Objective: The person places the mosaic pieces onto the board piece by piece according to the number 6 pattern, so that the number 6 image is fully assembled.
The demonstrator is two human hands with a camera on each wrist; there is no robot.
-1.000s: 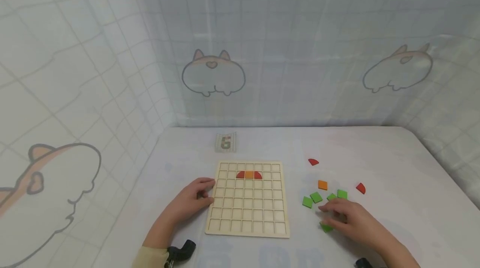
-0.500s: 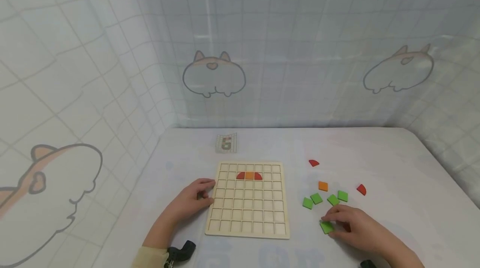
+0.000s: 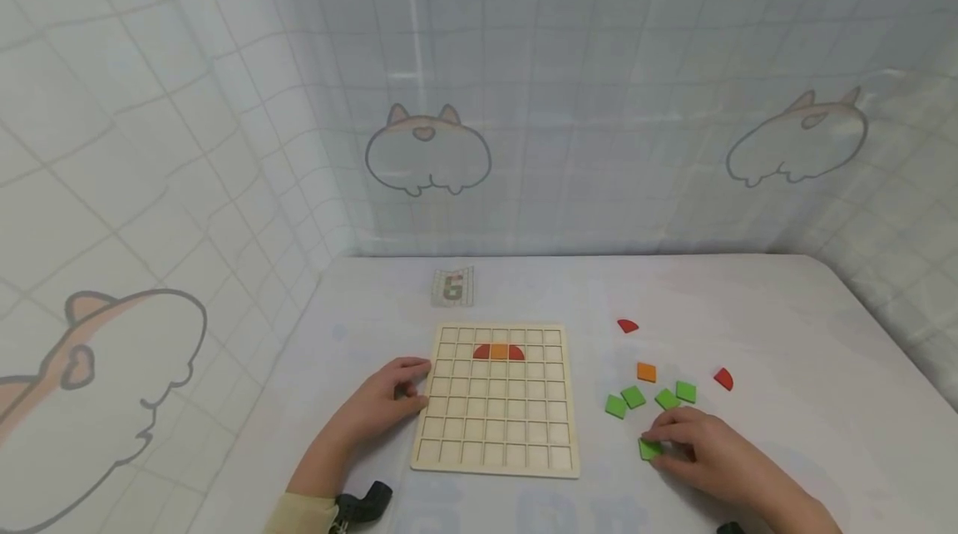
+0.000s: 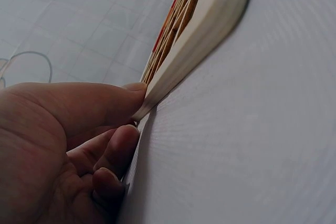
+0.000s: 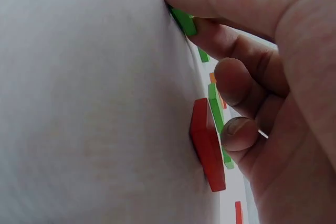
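Observation:
A pale wooden grid board lies flat on the white table. Two red quarter-round pieces flank an orange square in one of its upper rows. My left hand rests at the board's left edge, index fingertip and thumb tip against its side. Right of the board, my right hand pinches a green square tile between thumb and forefinger, low over the table. In the right wrist view the tile is partly covered by the thumb, and the other fingers curl loosely.
Several loose green tiles and an orange square lie beyond my right hand. Red quarter-rounds are scattered further out. A red piece sits beside the right fingers. A small printed card lies behind the board.
My right hand has closed its thumb and forefinger on the nearest green tile, which has turned slightly. The left hand stays at the board's edge.

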